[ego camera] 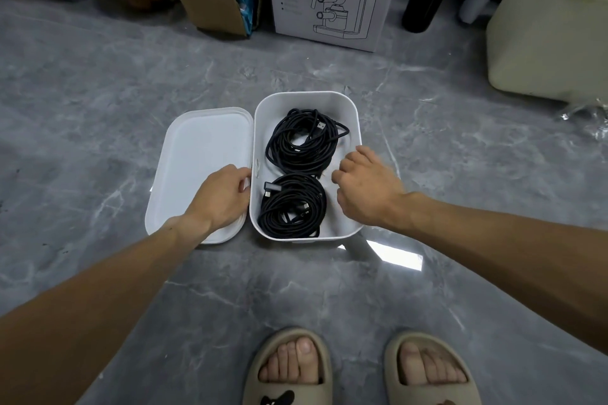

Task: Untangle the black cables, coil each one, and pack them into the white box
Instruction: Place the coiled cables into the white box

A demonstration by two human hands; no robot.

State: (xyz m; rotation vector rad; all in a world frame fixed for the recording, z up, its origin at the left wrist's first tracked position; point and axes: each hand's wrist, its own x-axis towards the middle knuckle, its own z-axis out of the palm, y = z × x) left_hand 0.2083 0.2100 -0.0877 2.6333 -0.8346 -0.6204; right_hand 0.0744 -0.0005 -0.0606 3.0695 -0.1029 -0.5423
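The white box is set open on the grey floor, with its lid laid flat just beside its left wall, inner face up, so that the interior is left fully accessible from above. Two coiled black cables are seen inside: the far coil is placed toward the far end and the near coil toward the near end, the two touching or nearly touching at mid-box, so that the floor of the box is shared without stacking. The left hand is rested on the lid next to the box's left wall, fingers bent over the lid's edge; whether the lid is actually gripped cannot be told. The right hand is held over the box's right rim, fingers loosely curled, nothing enclosed. Both coils lie between the hands, untouched by either. The packing step is judged complete, closing of the lid being the probable remaining action.
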